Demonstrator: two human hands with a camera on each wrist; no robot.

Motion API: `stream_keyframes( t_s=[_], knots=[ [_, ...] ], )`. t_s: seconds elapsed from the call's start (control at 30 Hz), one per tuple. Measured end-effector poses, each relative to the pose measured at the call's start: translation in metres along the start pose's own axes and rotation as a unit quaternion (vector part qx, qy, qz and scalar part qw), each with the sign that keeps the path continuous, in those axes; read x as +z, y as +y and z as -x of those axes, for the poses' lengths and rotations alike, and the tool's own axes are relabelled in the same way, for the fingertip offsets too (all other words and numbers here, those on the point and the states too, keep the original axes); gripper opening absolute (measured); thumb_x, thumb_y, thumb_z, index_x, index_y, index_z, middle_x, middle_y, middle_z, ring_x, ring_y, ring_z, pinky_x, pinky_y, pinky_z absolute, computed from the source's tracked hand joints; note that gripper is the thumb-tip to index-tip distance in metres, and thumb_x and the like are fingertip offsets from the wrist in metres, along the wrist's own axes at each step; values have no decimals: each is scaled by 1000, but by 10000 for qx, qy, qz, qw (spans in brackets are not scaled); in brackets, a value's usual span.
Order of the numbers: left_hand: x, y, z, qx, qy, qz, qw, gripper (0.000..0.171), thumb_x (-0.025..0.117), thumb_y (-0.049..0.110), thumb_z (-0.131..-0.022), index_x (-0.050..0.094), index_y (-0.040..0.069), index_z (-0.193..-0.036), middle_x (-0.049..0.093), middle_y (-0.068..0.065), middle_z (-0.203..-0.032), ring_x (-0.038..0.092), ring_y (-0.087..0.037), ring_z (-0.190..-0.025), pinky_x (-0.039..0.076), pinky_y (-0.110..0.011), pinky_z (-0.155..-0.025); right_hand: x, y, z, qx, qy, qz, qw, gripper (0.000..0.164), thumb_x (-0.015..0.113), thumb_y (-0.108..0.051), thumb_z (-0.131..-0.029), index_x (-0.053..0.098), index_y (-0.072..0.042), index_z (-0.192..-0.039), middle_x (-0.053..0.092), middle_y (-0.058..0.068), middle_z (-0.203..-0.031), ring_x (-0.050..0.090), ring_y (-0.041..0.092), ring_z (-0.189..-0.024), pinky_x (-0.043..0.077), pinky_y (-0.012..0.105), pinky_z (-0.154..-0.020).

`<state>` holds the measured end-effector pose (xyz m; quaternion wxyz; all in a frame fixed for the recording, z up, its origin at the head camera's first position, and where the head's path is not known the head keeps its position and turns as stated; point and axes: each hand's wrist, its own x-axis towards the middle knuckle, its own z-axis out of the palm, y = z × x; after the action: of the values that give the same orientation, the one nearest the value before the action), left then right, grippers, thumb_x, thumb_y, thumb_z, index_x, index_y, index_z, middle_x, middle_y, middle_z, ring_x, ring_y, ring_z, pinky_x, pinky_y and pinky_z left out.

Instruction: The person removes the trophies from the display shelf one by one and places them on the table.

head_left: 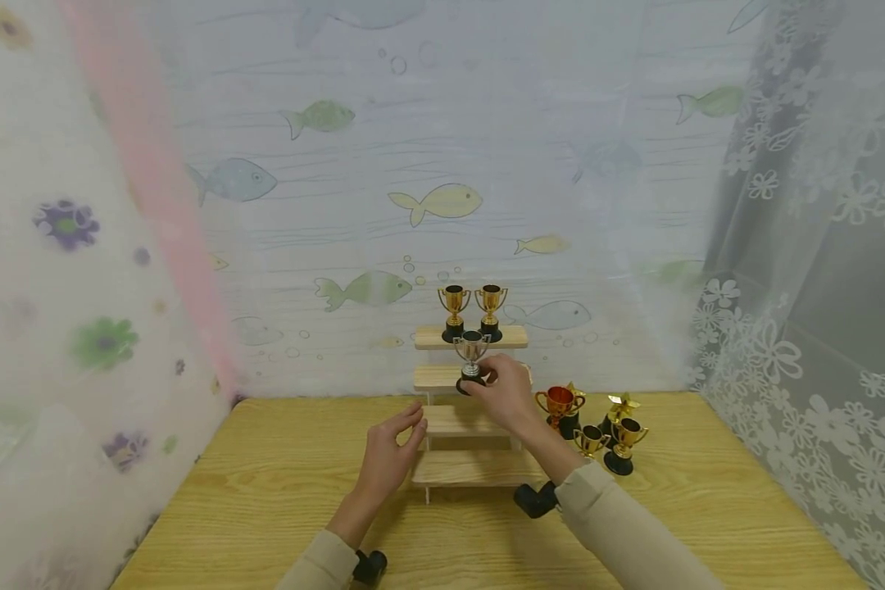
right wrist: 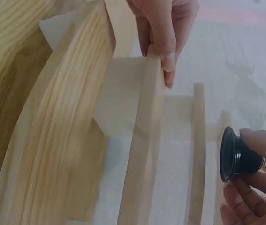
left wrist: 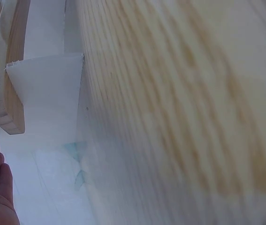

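My right hand (head_left: 503,396) pinches the black base of a small silver trophy cup (head_left: 473,345), holding it upright in front of the upper steps of a wooden stepped display stand (head_left: 472,467). In the right wrist view, the black base (right wrist: 238,154) shows between thumb and fingers; the cup is out of view. At the stand's left side, my left hand (head_left: 391,451) grips the end of a middle step with thumb and fingertips. Two gold trophy cups, one on the left (head_left: 454,301) and one on the right (head_left: 490,303), stand on the top step.
Right of the stand are a red-bowled trophy cup (head_left: 560,401), gold trophy cups such as the rightmost one (head_left: 627,434), and star-topped trophies, one of them behind (head_left: 623,406). A fish-patterned curtain (head_left: 369,360) hangs behind the wooden table (head_left: 265,492).
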<state>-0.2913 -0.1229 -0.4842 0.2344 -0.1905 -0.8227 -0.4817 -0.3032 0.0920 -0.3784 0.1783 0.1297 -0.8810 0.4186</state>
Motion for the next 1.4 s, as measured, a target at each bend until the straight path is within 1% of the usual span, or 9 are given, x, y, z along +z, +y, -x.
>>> stream_keyframes(
  t_s=[0.17, 0.3, 0.43, 0.6, 0.7, 0.9, 1.17, 1.3, 1.4],
  knots=[
    [0, 0, 0, 32, 20, 29, 10000, 32, 65, 17, -103, 70, -3, -126, 63, -20, -137, 63, -32, -124, 52, -50, -101, -4, 1, 4, -70, -1, -14, 10000, 25, 83, -18, -88, 74, -3, -105, 65, 8, -98, 57, 22, -85, 49, 39, -75],
    [-1, 0, 0, 66, 50, -6, 10000, 31, 65, 18, -103, 71, -2, -126, 64, -16, -137, 64, -31, -123, 52, -49, -101, -7, 2, 6, -84, -19, -52, 9999, 24, 83, -18, -88, 75, -3, -105, 65, 7, -97, 57, 23, -86, 50, 39, -76],
    [-1, 0, 0, 203, 112, -8, 9997, 31, 66, 16, -102, 71, -4, -125, 65, -14, -136, 64, -31, -122, 53, -49, -99, -10, 2, 10, -51, -60, -70, 9999, 24, 84, -18, -87, 75, -4, -104, 65, 8, -100, 59, 27, -91, 51, 40, -78],
    [-1, 1, -1, 322, 138, 0, 9994, 31, 66, 15, -102, 70, -6, -124, 65, -18, -135, 65, -33, -121, 53, -50, -98, -14, 2, 13, -19, -162, -64, 9998, 27, 83, -18, -88, 74, -4, -108, 66, 9, -104, 62, 32, -96, 54, 41, -78],
    [-1, 1, -2, 276, 100, 25, 9996, 32, 65, 16, -103, 70, -5, -125, 64, -19, -135, 64, -33, -122, 53, -50, -99, -18, 2, 15, -4, -226, -36, 9997, 26, 83, -18, -88, 74, -5, -109, 66, 7, -104, 62, 31, -96, 54, 40, -77],
    [-1, 2, -1, 242, 110, 49, 9996, 32, 65, 16, -103, 69, -6, -125, 64, -17, -136, 64, -34, -122, 53, -51, -99, -25, 3, 22, 29, -295, 13, 9996, 27, 83, -18, -88, 74, -5, -110, 66, 6, -103, 60, 25, -94, 52, 37, -73],
    [0, 3, 0, 166, 142, 29, 9998, 33, 67, 17, -102, 70, -6, -125, 65, -14, -136, 64, -33, -122, 53, -50, -99, -34, 10, 34, 95, -340, -6, 9994, 27, 83, -17, -88, 73, -4, -110, 66, 6, -102, 61, 33, -97, 50, 36, -73],
    [0, 3, 0, 118, 120, 72, 9998, 33, 67, 17, -102, 69, -6, -126, 64, -14, -136, 64, -33, -123, 53, -50, -100, -38, 15, 38, 78, -298, 71, 9995, 27, 83, -17, -88, 74, -4, -109, 66, 6, -100, 61, 32, -95, 50, 36, -73],
    [1, 2, 0, 147, 121, 86, 9998, 32, 67, 16, -101, 70, -7, -125, 65, -17, -135, 64, -34, -122, 53, -50, -99, -42, 18, 42, 102, -271, 142, 9995, 29, 83, -19, -87, 74, -4, -110, 67, 5, -101, 62, 31, -95, 51, 36, -72]
  ],
)
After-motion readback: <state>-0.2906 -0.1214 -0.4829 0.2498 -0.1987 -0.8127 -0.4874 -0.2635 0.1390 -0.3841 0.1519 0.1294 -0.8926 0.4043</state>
